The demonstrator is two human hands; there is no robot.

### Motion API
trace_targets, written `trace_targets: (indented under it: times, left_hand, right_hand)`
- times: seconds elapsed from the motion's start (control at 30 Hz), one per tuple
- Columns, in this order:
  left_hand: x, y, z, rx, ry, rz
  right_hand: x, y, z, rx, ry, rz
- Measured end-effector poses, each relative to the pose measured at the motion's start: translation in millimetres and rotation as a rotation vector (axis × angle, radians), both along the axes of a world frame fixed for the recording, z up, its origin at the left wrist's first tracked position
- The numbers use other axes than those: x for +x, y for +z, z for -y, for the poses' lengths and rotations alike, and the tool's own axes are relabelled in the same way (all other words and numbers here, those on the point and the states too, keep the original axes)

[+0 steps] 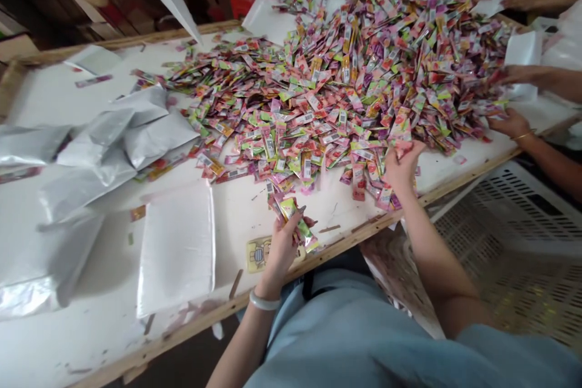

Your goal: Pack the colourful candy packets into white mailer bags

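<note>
A large heap of small, colourful stick sachets (313, 115) in pink, green, purple and orange covers the table. My left hand (282, 248), with a pale bangle on the wrist, is closed around a small bunch of sachets (291, 211) near the table's front edge. At the near right side of the heap, my right hand (401, 173) has its fingers closed on a pinkish sachet (402, 126); whether it holds more than one I cannot tell. Partly behind my left forearm lies a yellow phone case (257, 254) with a cartoon figure.
A flat white mailer bag (177, 248) lies left of my left hand, with several filled silvery bags (159, 136) beyond. A wooden rim (364, 229) edges the table. A white plastic crate (513, 236) stands below right. Co-workers' hands (511, 123) reach in at the right.
</note>
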State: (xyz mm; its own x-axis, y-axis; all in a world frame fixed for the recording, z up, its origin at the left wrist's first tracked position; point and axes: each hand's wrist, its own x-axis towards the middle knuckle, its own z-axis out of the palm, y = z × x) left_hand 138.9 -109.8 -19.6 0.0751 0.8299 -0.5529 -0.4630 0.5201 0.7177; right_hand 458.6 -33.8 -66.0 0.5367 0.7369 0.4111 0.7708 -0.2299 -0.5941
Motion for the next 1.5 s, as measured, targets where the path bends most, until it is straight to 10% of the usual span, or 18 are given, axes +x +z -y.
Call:
trace_targets:
  times: [0.2, 0.4, 0.6, 1.5]
  left_hand:
    - [5, 5.7, -1, 0.014, -0.033, -0.001]
    - [7, 4.4, 3, 0.024, -0.029, 0.009]
    - [13, 5.2, 2, 0.030, -0.052, 0.058]
    - [-7, -6.0, -1, 0.042, 0.065, 0.067]
  right_hand:
    - [-40, 3.9, 15, -0.640, 0.097, -0.061]
    - [-38, 1.1, 16, -0.329, 0.190, -0.212]
    - [-30, 13.5, 30, -0.098, 0.275, -0.896]
    - [-122, 45.7, 46, -0.359, 0.651, -1.407]
